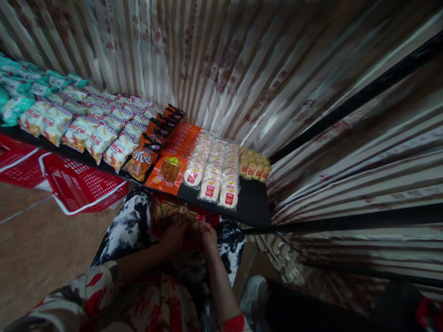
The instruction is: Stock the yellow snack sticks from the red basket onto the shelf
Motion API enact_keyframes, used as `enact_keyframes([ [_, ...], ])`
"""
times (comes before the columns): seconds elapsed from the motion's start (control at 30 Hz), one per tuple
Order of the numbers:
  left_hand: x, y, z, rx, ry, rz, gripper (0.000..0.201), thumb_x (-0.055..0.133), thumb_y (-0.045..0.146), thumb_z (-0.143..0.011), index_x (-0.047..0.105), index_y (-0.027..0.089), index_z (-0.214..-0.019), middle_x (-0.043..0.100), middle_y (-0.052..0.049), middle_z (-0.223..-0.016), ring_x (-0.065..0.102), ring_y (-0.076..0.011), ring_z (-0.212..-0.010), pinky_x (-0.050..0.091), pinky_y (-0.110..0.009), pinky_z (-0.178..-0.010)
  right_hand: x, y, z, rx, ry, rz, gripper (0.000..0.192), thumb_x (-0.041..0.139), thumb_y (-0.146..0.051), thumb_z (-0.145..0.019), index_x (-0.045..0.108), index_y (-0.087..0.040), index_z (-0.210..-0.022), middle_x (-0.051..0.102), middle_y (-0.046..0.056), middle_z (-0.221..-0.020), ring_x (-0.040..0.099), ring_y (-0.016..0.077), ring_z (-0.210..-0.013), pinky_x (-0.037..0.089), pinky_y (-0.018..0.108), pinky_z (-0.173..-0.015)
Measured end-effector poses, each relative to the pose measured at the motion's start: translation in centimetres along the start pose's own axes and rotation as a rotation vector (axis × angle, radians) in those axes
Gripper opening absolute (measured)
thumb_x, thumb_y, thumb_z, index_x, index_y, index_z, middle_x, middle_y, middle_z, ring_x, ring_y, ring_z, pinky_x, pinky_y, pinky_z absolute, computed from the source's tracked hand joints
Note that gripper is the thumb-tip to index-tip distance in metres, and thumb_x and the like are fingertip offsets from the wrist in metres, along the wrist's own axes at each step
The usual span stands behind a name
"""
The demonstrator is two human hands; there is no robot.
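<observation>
Hands: your left hand and right hand are close together over your lap, fingers curled partway; the dim light hides whether either has hold of anything.
Basket: a red basket sits between your knees, near the shelf's front edge, partly hidden by your hands.
Packets: brownish-yellow packets lie inside it, just beyond your left hand.
Shelf: a black shelf stretches before you, bearing packs of white round crackers between a flat orange bag and small yellow packs.
</observation>
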State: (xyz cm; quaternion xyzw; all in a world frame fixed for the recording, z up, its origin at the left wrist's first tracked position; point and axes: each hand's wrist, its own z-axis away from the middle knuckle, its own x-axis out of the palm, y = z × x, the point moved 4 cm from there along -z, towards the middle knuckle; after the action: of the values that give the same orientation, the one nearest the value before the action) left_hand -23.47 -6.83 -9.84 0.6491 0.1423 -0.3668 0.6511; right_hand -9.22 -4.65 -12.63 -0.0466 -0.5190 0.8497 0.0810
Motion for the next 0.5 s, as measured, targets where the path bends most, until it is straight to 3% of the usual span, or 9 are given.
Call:
enact_keyframes([
  [0.17, -1.1, 0.9, 0.3, 0.042, 0.079, -0.122, 0.043, 0.04, 0.006, -0.079, 0.054, 0.012, -0.119, 0.051, -0.011, -0.129, 0.036, -0.0217, -0.128, 0.026, -0.037, -0.112, 0.1, -1.1, 1.1, 0.096, 0.046, -0.113, 0.035, 0.069, -0.038, -0.047, 0.061, -0.018, -0.075, 0.065, -0.001, -0.062, 0.057, 0.0138, -0.054, 0.044, 0.025, -0.052],
  [0.5, -1.6, 1.1, 0.1, 0.082, 0.128, -0.123, 0.039, 0.039, 0.007, -0.081, 0.053, 0.015, -0.116, 0.054, -0.009, -0.124, 0.033, -0.0223, -0.13, 0.026, -0.041, -0.112, 0.4, -3.0, 1.9, 0.097, 0.061, -0.129, 0.027, 0.068, -0.032, -0.047, 0.058, -0.018, -0.068, 0.063, -0.002, -0.06, 0.056, 0.0118, -0.053, 0.044, 0.023, -0.051],
])
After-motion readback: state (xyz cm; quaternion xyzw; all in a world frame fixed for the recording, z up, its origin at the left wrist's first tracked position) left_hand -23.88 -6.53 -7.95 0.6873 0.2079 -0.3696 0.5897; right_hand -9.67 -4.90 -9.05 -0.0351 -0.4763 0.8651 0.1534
